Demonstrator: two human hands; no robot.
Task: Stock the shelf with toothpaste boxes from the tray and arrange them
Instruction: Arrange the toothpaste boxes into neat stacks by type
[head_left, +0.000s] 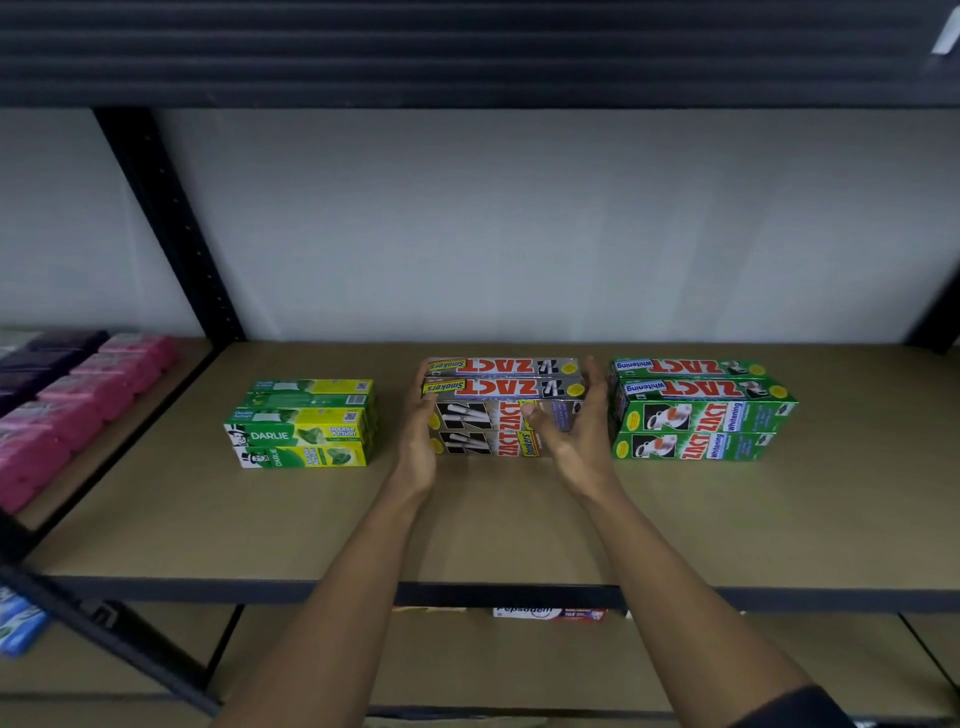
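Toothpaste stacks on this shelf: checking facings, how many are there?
3: green-yellow Darlie stack at left, silver Zact Smokers stack in the middle, green Zact Whitening stack at right. Further boxes behind may be hidden.

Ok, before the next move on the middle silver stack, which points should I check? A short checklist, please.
1. Left hand flat against the left end of the silver Zact stack: ok.
2. Right hand at its right end, thumb on the front: ok.
3. Box ends flush: cannot tell, the hands cover them.
4. Clear of the green Zact Whitening stack: ok.
5. Clear of the Darlie stack: ok.
6. Boxes left in the tray: cannot tell, out of view.
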